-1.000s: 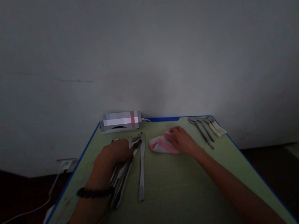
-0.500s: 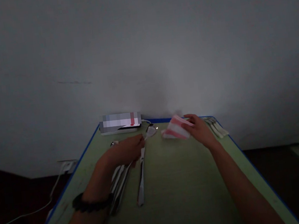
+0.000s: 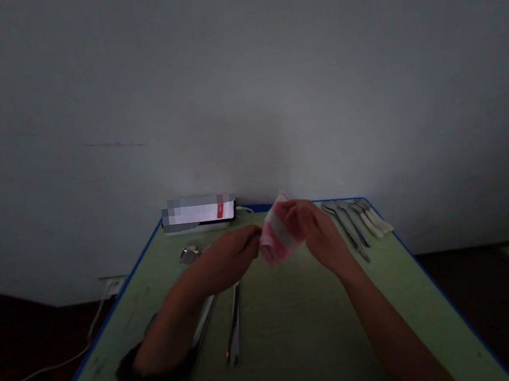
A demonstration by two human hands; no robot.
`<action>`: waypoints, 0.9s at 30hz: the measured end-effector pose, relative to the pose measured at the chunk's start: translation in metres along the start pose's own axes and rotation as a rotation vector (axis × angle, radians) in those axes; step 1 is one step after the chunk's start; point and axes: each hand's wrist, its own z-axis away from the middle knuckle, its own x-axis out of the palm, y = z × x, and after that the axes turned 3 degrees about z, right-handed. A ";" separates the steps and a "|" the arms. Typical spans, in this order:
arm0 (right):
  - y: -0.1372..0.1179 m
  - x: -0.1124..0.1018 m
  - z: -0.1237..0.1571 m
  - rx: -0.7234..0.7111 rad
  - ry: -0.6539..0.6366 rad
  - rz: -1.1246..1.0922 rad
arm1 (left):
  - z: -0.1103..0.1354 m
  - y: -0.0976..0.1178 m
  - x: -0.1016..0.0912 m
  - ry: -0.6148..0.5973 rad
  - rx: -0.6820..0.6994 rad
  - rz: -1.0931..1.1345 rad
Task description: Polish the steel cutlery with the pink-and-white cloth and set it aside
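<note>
Wiping a piece of cutlery with a cloth, held up over the worktop.

The left hand is closed on a utensil whose end goes into the pink-and-white cloth that the right hand grips; the utensil's kind is hidden. I judge the rub comes next, needing a firm pinch. Unheld cutlery lies below, more pieces at the right on the green worktop.

We see our left hand and right hand meeting above the middle of the green blue-edged counter, the pink-and-white striped cloth between them. Loose steel cutlery lies below the left hand; a row of white-handled steel utensils sits at the far right corner.
</note>
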 end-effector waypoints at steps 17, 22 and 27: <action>0.012 0.041 0.002 0.404 0.489 -0.677 | -0.004 0.030 0.028 0.152 -0.016 -0.131; 0.021 0.044 0.003 0.432 0.424 -0.705 | -0.012 0.028 0.048 0.155 -0.075 -0.179; 0.034 0.008 0.001 0.321 0.199 -0.508 | -0.002 0.019 0.028 -0.173 -0.065 0.050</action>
